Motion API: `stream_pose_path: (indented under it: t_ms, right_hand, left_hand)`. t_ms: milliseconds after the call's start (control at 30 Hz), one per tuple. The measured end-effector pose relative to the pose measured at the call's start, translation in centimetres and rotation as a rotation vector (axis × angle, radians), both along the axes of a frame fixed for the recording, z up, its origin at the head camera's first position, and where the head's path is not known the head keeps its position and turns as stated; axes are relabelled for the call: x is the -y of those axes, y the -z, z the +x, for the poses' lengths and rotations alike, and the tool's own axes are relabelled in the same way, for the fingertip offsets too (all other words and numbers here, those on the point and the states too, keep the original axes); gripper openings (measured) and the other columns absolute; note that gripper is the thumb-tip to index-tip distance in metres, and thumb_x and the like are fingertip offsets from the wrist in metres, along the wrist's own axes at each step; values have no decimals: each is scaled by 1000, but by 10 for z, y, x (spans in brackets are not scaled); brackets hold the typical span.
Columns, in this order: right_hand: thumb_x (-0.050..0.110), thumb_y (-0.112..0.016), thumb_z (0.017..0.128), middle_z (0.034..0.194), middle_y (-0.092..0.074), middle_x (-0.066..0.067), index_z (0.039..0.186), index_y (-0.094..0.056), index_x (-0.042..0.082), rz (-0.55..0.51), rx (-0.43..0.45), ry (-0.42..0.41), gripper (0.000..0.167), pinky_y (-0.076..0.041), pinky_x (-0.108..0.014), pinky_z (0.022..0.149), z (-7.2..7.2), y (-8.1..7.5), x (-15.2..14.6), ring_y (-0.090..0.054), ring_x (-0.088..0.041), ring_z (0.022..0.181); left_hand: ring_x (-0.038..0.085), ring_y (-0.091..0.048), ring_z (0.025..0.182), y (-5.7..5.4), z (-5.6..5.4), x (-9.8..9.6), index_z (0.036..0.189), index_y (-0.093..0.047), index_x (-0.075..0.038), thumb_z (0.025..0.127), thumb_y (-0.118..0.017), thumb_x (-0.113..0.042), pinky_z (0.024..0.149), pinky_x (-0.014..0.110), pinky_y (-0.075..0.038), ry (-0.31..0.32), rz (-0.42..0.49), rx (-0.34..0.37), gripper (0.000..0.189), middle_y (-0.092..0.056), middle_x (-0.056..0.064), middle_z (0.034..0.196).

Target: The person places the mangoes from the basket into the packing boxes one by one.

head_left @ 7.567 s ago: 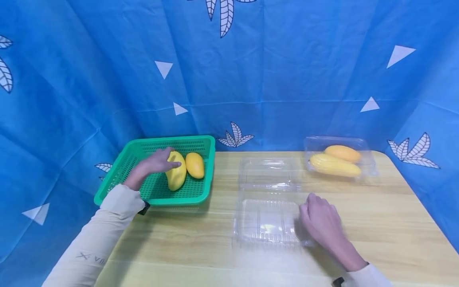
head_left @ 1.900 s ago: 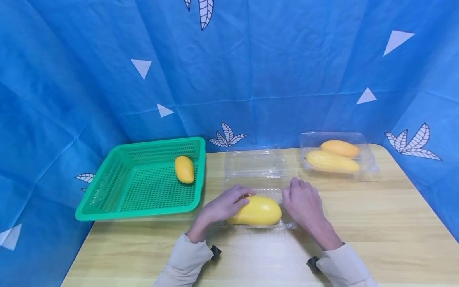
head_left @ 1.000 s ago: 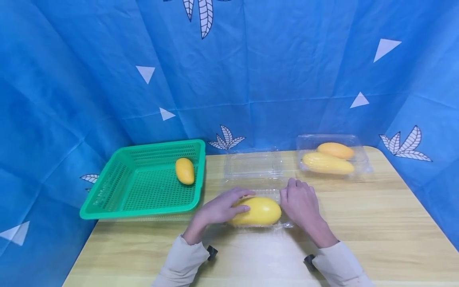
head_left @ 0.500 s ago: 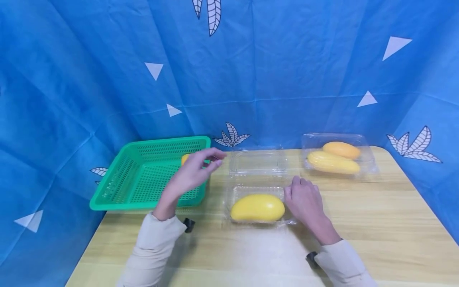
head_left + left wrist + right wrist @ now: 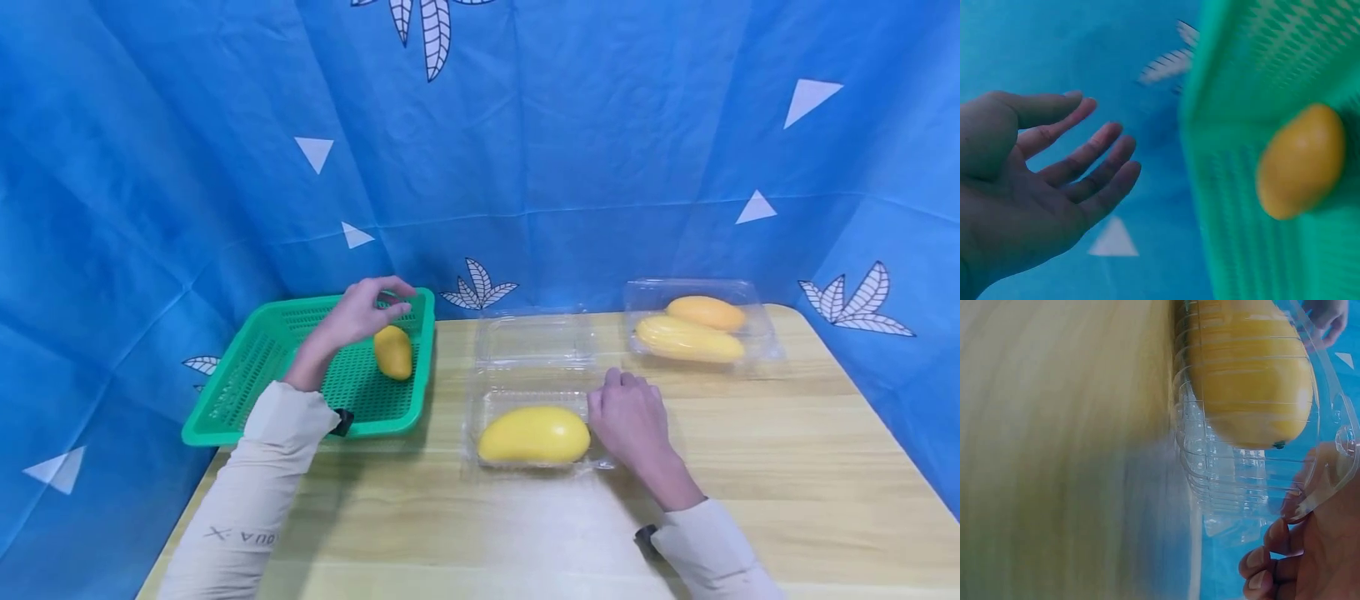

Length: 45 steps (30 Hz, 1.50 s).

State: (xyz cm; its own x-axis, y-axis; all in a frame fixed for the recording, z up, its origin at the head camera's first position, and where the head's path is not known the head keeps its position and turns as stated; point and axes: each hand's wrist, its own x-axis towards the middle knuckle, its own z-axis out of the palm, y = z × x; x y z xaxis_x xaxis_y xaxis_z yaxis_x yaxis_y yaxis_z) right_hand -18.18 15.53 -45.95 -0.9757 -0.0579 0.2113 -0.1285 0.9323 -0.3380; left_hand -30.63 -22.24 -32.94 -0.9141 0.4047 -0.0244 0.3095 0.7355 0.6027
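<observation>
My left hand (image 5: 372, 305) hovers open over the green basket (image 5: 247, 379), fingers spread just above the small yellow mango (image 5: 393, 352) lying in it. The left wrist view shows the open left hand (image 5: 1079, 169) holding nothing, with the mango (image 5: 1300, 161) and the basket (image 5: 1254, 81) beside it. My right hand (image 5: 626, 412) grips the right edge of a clear plastic clamshell (image 5: 487, 400) that holds a large yellow mango (image 5: 534, 435). Its lid (image 5: 534, 342) lies open behind. In the right wrist view, curled fingers (image 5: 1266, 565) meet the clamshell (image 5: 1241, 481) around the mango (image 5: 1250, 381).
A shut clear clamshell (image 5: 761, 337) with two yellow mangoes stands at the back right of the wooden table (image 5: 787, 467). Blue cloth walls close in the back and both sides. The basket overhangs the table's left edge.
My left hand has left the large mango in the clamshell and moved left and back over the basket, above the small mango. The right hand stays at the clamshell's edge.
</observation>
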Motion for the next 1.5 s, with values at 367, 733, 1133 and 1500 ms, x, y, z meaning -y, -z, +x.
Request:
stream_pose_path:
  t_ms: [367,733,1133,1500]
  right_hand:
    - [18,-47,100,71,-45,-7,80,-47,7,18,17,16,23,-37,-36,65,-1,5,0,-43,-26,68]
    - [18,-48,100,70,-44,-6,79,-46,8,33,-1,20,24,-37,-35,63,-1,7,0,-42,-25,66]
    - [15,-50,99,68,-43,-6,76,-45,8,13,-38,24,24,-37,-36,62,0,7,0,-42,-26,64]
    - [15,-49,98,67,-43,-7,75,-44,8,21,-55,25,24,-37,-36,61,0,6,1,-42,-26,63]
  left_hand:
    - [48,-45,134,26,-33,20,142,-51,9,102,-62,-21,107,60,-43,-41,-262,186,51,-47,32,147]
    - [46,-44,131,41,-36,11,153,-29,8,99,-66,-37,98,60,-51,-188,-336,516,79,-38,31,149]
    - [40,-53,114,55,-33,-2,136,-38,7,92,-76,-15,91,53,-57,-258,-267,603,63,-46,27,124]
    - [51,-39,134,54,-31,3,164,2,-8,88,-68,6,93,63,-54,-238,-249,681,104,-22,32,154]
